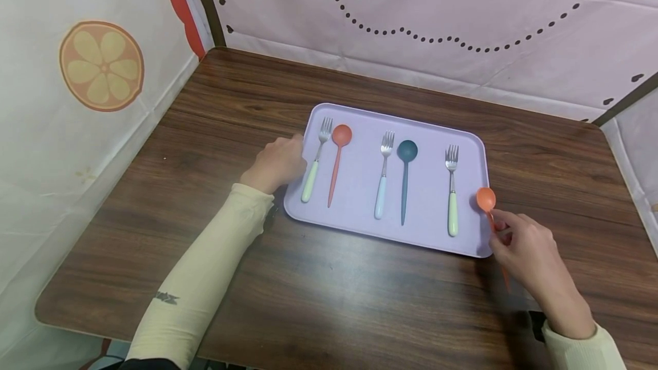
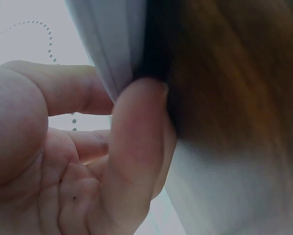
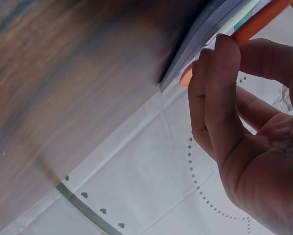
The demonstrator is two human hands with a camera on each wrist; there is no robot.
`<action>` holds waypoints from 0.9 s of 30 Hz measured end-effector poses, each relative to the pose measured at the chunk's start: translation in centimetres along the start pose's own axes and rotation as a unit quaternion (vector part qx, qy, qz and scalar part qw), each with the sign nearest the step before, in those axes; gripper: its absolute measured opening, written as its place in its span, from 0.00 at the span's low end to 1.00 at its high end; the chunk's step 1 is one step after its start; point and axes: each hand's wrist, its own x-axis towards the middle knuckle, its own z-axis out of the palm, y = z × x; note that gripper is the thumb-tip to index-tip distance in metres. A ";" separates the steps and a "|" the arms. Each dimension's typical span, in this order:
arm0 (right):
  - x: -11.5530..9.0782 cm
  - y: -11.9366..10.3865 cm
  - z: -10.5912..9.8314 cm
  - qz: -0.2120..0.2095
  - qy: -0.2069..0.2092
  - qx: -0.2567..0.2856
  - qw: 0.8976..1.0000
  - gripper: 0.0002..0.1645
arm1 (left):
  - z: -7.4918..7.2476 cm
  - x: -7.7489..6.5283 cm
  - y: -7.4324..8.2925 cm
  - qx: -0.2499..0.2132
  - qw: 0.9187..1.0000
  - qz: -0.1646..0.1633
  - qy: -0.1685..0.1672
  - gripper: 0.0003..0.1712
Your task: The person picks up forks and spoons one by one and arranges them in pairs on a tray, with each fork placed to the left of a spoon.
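Note:
A lilac tray (image 1: 344,226) lies on the table. My left hand (image 1: 277,163) pinches its left rim, with thumb and fingers on either side of the edge in the left wrist view. At the tray's right edge my right hand (image 1: 526,253) pinches an orange spoon (image 1: 485,198) by its handle, bowl pointing away from me over the rim. On the tray, from left to right, are a green-handled fork (image 1: 311,181), a coral spoon (image 1: 337,164), a blue-handled fork (image 1: 381,196), a dark teal spoon (image 1: 405,181) and another green-handled fork (image 1: 452,210).
The dark wood table (image 1: 329,301) extends around the tray on all sides. Behind it hangs a pale cloth (image 1: 437,4) with dotted lines, and another cloth (image 1: 46,130) with an orange slice print covers the left side. A small black object (image 1: 537,324) shows near the right wrist.

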 end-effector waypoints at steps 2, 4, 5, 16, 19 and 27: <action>0.1 0.0 0.1 -0.007 0.002 0.001 1.000 0.21 | 0.0 0.0 0.0 0.001 1.000 0.002 0.002 0.18; 0.2 -0.1 0.2 -0.015 0.003 0.001 1.000 0.21 | -0.1 0.1 0.0 0.001 1.000 0.003 0.002 0.18; 0.2 -0.1 0.2 -0.018 0.005 0.001 1.000 0.21 | -0.1 0.1 0.0 0.001 1.000 0.004 0.002 0.18; 0.8 -0.6 0.4 -0.003 -0.017 -0.003 1.000 0.22 | -0.1 0.0 -0.1 0.004 1.000 0.006 0.004 0.17; 0.9 -0.6 0.5 0.000 -0.024 -0.003 1.000 0.23 | 0.0 0.1 -0.1 0.004 1.000 0.005 0.005 0.18; 0.5 -0.6 0.6 -0.002 -0.014 0.000 1.000 0.23 | 0.0 0.1 0.0 0.003 1.000 0.004 0.003 0.18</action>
